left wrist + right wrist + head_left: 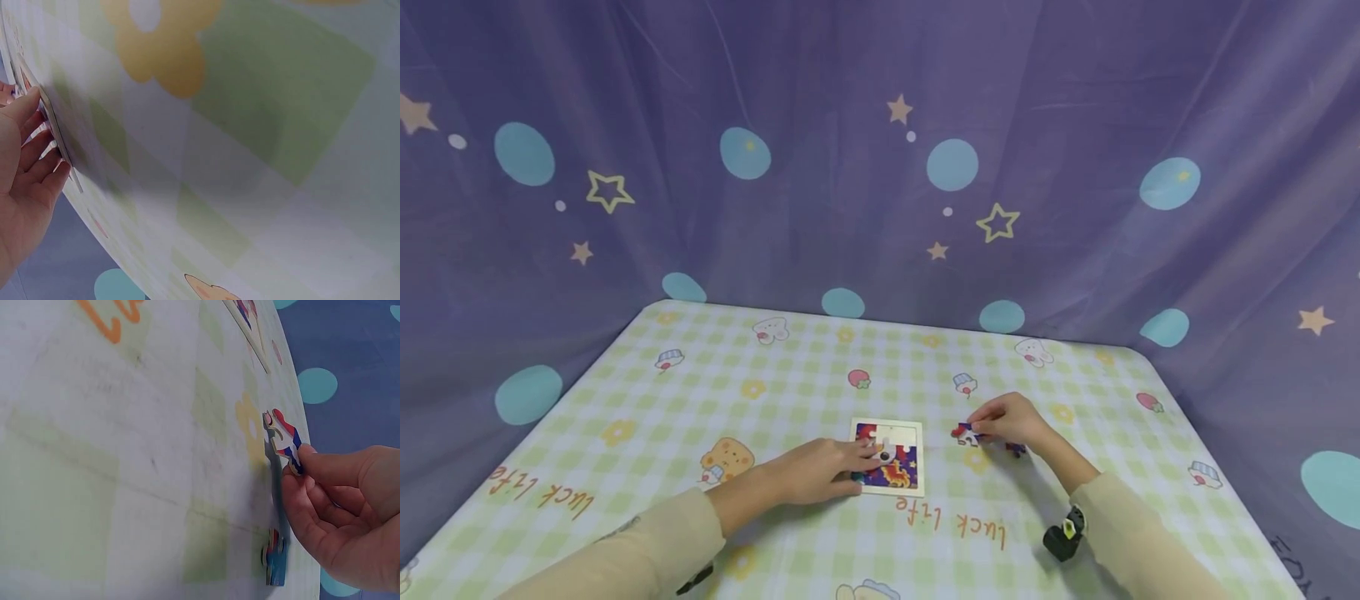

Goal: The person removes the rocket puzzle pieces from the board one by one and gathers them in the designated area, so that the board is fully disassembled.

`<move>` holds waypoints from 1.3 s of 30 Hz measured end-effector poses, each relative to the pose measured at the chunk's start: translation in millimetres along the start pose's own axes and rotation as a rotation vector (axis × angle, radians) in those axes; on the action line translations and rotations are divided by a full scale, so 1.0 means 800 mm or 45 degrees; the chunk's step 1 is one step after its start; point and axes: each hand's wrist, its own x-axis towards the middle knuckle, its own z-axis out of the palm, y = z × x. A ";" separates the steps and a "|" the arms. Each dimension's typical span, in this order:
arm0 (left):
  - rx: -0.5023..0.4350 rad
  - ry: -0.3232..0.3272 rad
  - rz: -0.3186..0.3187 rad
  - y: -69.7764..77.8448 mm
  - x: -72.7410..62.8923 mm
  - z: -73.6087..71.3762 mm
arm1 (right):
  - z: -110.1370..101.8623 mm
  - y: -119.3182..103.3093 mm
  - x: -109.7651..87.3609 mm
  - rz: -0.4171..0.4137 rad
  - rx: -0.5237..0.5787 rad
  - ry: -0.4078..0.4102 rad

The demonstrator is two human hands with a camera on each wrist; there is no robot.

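My right grip (1011,419) pinches 1 piece (964,436); my left grip (812,473), fingers loose, rests on the frame (921,467). Best I align before pressing.

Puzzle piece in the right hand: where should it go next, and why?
I'd probably carry the piece left to the board and try it in the pale gap at its far right: the right hand already pinches it, that gap shows no picture, and the left hand is at the board.
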 end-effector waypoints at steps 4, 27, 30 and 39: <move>-0.008 0.010 0.009 -0.001 0.000 0.000 | -0.004 0.001 -0.003 0.020 -0.030 0.016; -0.017 -0.004 -0.003 -0.003 0.001 0.001 | -0.007 0.005 -0.005 -0.054 -0.321 0.135; -0.016 -0.005 -0.003 -0.003 0.001 0.000 | -0.007 0.005 -0.004 -0.034 -0.320 0.141; -0.022 -0.006 -0.004 -0.003 0.000 0.001 | -0.004 0.009 -0.005 -0.070 -0.333 0.154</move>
